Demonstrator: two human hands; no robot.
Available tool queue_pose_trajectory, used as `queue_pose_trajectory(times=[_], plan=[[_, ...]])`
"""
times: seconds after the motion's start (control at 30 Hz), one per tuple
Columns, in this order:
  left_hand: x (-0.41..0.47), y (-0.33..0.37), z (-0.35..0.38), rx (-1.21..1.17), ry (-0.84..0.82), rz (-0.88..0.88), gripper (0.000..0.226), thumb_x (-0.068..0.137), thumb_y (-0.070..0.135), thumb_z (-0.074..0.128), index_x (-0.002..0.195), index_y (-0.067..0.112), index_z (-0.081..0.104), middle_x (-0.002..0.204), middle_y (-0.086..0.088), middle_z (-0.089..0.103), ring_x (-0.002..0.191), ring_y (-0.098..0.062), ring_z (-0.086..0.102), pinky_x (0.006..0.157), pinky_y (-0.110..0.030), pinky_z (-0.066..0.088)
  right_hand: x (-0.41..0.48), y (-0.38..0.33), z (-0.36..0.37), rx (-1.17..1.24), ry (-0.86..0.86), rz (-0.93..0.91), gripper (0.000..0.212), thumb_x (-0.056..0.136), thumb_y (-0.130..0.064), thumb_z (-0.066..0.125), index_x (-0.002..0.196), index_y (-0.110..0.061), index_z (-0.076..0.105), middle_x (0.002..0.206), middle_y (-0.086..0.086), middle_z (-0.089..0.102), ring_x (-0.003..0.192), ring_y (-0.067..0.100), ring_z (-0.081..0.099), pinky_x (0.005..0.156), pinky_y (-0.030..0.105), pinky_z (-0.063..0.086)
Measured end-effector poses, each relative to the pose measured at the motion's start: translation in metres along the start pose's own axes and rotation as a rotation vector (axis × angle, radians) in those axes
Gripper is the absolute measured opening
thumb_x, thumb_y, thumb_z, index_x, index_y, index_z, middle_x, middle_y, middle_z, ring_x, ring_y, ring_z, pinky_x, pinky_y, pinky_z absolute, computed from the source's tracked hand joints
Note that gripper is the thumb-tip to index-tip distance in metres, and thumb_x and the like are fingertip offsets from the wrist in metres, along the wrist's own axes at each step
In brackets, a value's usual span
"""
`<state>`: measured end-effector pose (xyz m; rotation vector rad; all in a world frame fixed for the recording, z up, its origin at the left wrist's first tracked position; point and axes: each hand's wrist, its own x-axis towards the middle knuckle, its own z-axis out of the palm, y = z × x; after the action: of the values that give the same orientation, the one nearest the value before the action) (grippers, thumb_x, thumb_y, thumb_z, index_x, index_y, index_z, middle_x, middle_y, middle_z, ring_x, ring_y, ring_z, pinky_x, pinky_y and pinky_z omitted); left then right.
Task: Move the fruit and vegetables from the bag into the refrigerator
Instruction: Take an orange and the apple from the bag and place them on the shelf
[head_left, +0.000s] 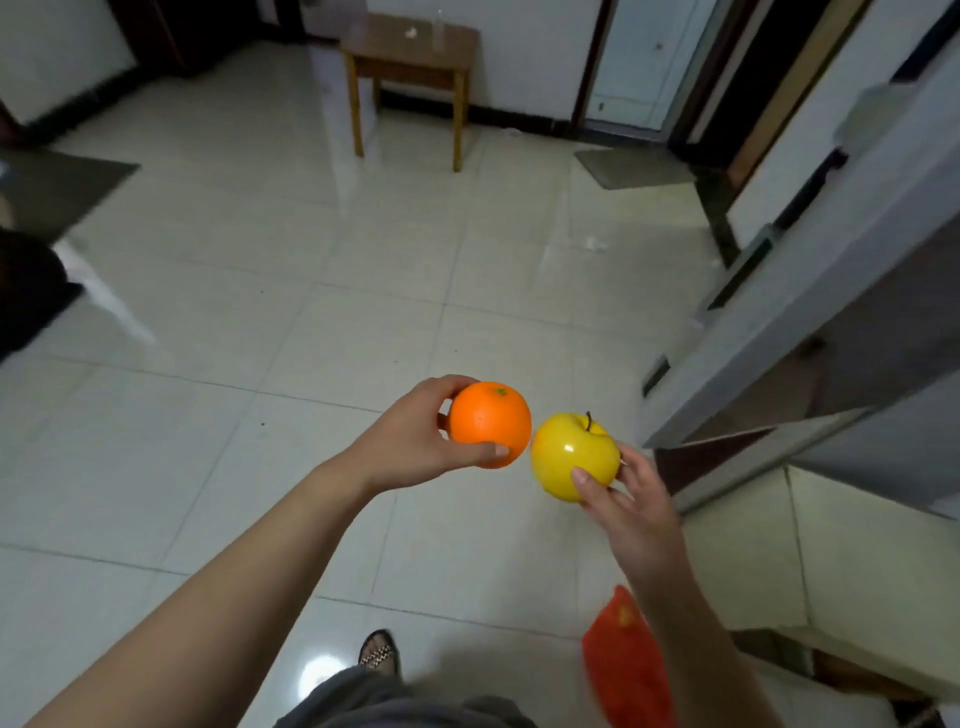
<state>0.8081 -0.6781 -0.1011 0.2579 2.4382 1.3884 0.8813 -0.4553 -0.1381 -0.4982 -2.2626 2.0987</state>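
My left hand (415, 441) grips an orange (488, 423) from its left side, thumb under it, held out over the tiled floor. Just right of it, my right hand (623, 499) holds a yellow apple (566, 452) with its stem up, fingers curled round its lower right side. The two fruits almost touch. A red plastic bag (626, 660) shows at the bottom right, partly hidden behind my right forearm. The grey refrigerator (810, 291) stands at the right, and what looks like its door (769, 441) swings out toward me.
A small wooden table (410, 57) stands against the far wall. A grey mat (634, 166) lies by a door at the back right. A pale box or cabinet (857, 551) sits low on the right beside the bag. My sandalled foot (379, 649) is on the glossy tiles.
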Motion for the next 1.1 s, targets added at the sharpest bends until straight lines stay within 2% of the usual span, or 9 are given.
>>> queue_pose_trajectory(times=[0.13, 0.33, 0.43, 0.6, 0.7, 0.83, 0.93, 1.0, 1.1], plan=[[0.014, -0.028, -0.064, -0.03, 0.077, -0.028, 0.076, 0.063, 0.047, 0.08, 0.128, 0.035, 0.043, 0.13, 0.008, 0.044, 0.105, -0.015, 0.056, 0.081, -0.03, 0.052, 0.042, -0.016, 0.062, -0.016, -0.082, -0.039, 0.048, 0.075, -0.013, 0.075, 0.113, -0.031, 0.052, 0.124, 0.002, 0.057, 0.099, 0.014, 0.064, 0.062, 0.013, 0.052], [0.06, -0.054, -0.105, -0.09, 0.143, -0.03, 0.074, 0.067, 0.043, 0.078, 0.131, 0.038, 0.04, 0.13, 0.009, 0.043, 0.102, -0.014, 0.057, 0.075, -0.02, 0.049, 0.098, -0.035, 0.11, -0.068, -0.137, -0.045, 0.053, 0.075, -0.016, 0.076, 0.118, -0.035, 0.051, 0.125, -0.003, 0.056, 0.102, 0.015, 0.063, 0.067, 0.018, 0.054], [0.097, -0.055, -0.107, -0.139, 0.138, -0.032, 0.071, 0.069, 0.042, 0.075, 0.131, 0.042, 0.039, 0.129, 0.011, 0.041, 0.098, -0.009, 0.056, 0.072, -0.017, 0.047, 0.135, -0.04, 0.113, -0.102, -0.128, -0.042, 0.061, 0.07, -0.025, 0.081, 0.12, -0.039, 0.048, 0.125, -0.006, 0.055, 0.102, 0.011, 0.063, 0.065, 0.016, 0.052], [0.198, -0.039, -0.115, -0.121, 0.119, -0.004, 0.073, 0.068, 0.046, 0.076, 0.13, 0.038, 0.038, 0.128, 0.01, 0.041, 0.103, -0.014, 0.056, 0.075, -0.021, 0.05, 0.229, -0.054, 0.107, -0.102, -0.07, -0.047, 0.063, 0.058, -0.043, 0.076, 0.116, -0.045, 0.05, 0.126, -0.008, 0.055, 0.101, 0.013, 0.064, 0.063, 0.015, 0.051], [0.264, -0.013, -0.125, -0.107, 0.128, -0.001, 0.069, 0.07, 0.04, 0.076, 0.127, 0.032, 0.039, 0.125, 0.009, 0.044, 0.102, -0.015, 0.057, 0.073, -0.021, 0.051, 0.293, -0.072, 0.098, -0.072, -0.04, -0.032, 0.064, 0.06, -0.043, 0.076, 0.119, -0.042, 0.05, 0.125, -0.01, 0.055, 0.1, 0.01, 0.064, 0.066, 0.017, 0.051], [0.345, 0.028, -0.141, -0.074, 0.101, 0.074, 0.073, 0.063, 0.048, 0.08, 0.123, 0.034, 0.041, 0.123, 0.011, 0.046, 0.102, -0.016, 0.057, 0.075, -0.023, 0.052, 0.371, -0.11, 0.083, -0.061, 0.053, -0.081, 0.062, 0.06, -0.044, 0.075, 0.118, -0.035, 0.055, 0.113, -0.016, 0.06, 0.093, 0.005, 0.067, 0.067, 0.02, 0.054], [0.403, 0.059, -0.143, -0.078, 0.093, 0.131, 0.073, 0.063, 0.046, 0.08, 0.124, 0.034, 0.042, 0.124, 0.011, 0.045, 0.101, -0.014, 0.057, 0.075, -0.025, 0.052, 0.427, -0.139, 0.064, 0.013, 0.175, -0.115, 0.05, 0.07, -0.031, 0.08, 0.115, -0.027, 0.059, 0.099, -0.02, 0.059, 0.085, -0.007, 0.064, 0.08, 0.039, 0.057], [0.439, 0.079, -0.137, -0.109, 0.096, 0.164, 0.067, 0.066, 0.04, 0.078, 0.124, 0.034, 0.043, 0.123, 0.013, 0.046, 0.099, -0.011, 0.057, 0.072, -0.022, 0.05, 0.455, -0.155, 0.052, 0.075, 0.169, -0.134, 0.036, 0.077, -0.025, 0.075, 0.108, -0.034, 0.06, 0.101, -0.014, 0.063, 0.09, 0.0, 0.065, 0.085, 0.043, 0.054], [0.497, 0.111, -0.12, -0.175, 0.087, 0.226, 0.058, 0.07, 0.035, 0.077, 0.119, 0.036, 0.045, 0.115, 0.019, 0.047, 0.094, -0.004, 0.058, 0.064, -0.015, 0.045, 0.489, -0.172, 0.032, 0.196, 0.339, -0.131, 0.046, 0.063, -0.033, 0.079, 0.105, -0.034, 0.058, 0.11, -0.002, 0.064, 0.09, 0.01, 0.066, 0.08, 0.041, 0.056]])
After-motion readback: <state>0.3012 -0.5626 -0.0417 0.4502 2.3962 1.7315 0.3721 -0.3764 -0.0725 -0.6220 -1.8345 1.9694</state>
